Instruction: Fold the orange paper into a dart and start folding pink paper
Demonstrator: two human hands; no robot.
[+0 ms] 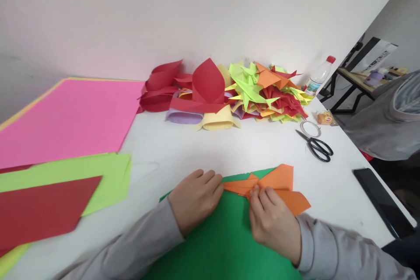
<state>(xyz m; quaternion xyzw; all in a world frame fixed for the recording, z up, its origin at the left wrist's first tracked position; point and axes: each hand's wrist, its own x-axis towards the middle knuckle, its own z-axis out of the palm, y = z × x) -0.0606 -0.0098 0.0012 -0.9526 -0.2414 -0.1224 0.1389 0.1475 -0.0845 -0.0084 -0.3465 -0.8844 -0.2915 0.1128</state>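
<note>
An orange folded paper figure [277, 179] lies over a green sheet [223, 236] in front of me. My left hand [198, 199] is closed around the figure's narrow left end, its fingertips hidden behind the knuckles. Near the figure's middle, my right hand [272, 221] pinches a fold between thumb and fingers. Two wide orange flaps spread out to the right, past my right hand. The green sheet lies beneath both hands.
Pink [75, 118], lime [108, 175] and dark red sheets [42, 205] lie at left. Rolled paper shapes [210, 83] and a pile of folded paper figures [262, 92] stand against the wall. Scissors [316, 146], a tape roll [310, 129], a bottle [320, 76] and a phone [382, 201] are at right.
</note>
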